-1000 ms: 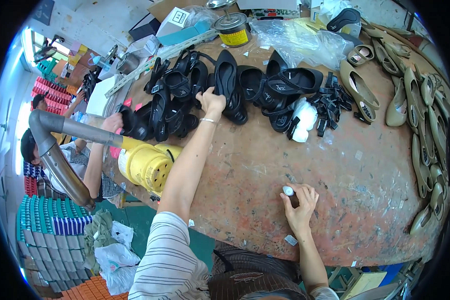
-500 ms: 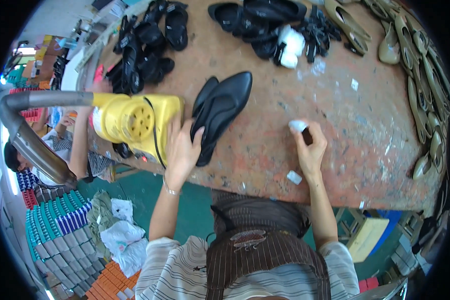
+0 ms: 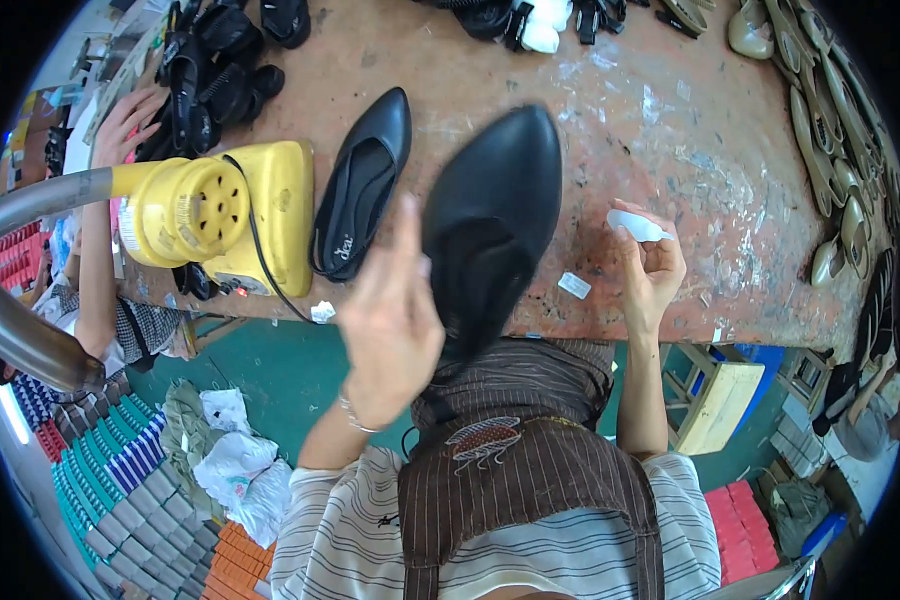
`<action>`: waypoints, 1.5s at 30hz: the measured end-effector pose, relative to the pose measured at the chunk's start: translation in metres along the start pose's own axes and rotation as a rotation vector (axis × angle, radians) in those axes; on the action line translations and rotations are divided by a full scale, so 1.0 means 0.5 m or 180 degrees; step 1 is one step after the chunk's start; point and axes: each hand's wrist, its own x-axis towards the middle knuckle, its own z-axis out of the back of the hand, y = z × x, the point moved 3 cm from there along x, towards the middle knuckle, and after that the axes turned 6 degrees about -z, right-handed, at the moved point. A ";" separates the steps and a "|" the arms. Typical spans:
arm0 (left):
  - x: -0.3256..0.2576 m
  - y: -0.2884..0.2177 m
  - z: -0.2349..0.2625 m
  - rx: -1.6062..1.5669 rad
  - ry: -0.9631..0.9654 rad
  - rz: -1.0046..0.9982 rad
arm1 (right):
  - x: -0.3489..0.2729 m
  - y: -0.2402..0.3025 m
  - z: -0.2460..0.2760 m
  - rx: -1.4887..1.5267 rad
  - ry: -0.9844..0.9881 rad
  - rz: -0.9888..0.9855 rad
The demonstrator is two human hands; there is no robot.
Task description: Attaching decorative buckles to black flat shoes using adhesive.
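Head view. The left hand is gripping a black pointed shoe, fingers clenched around its heel end, and is holding it raised above the near edge of the worn reddish table, toe pointing away. The right hand is pinching a small white piece between curled fingers, just above the table. A second black shoe is lying flat just left of the held one, beside a yellow machine joined to a grey duct. Another person's hand is touching a heap of black shoes at far left. Beige shoes are lining the right rim. A white scrap is resting between the two hands.
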 end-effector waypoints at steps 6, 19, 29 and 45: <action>-0.156 0.029 -0.111 -0.0156 0.0826 0.1081 | -0.015 0.012 -0.027 -0.1123 0.0706 0.0281; -0.081 0.005 -0.261 -0.6383 -0.1893 0.2522 | -0.024 0.021 -0.089 -0.1577 0.1447 0.0594; -0.121 0.001 -0.238 -0.6733 -0.0878 0.2852 | -0.012 0.021 -0.102 -0.1826 0.1640 0.1002; -0.116 0.002 -0.262 -0.6112 -0.1242 0.2829 | -0.031 0.015 -0.121 -0.2420 0.1853 0.1079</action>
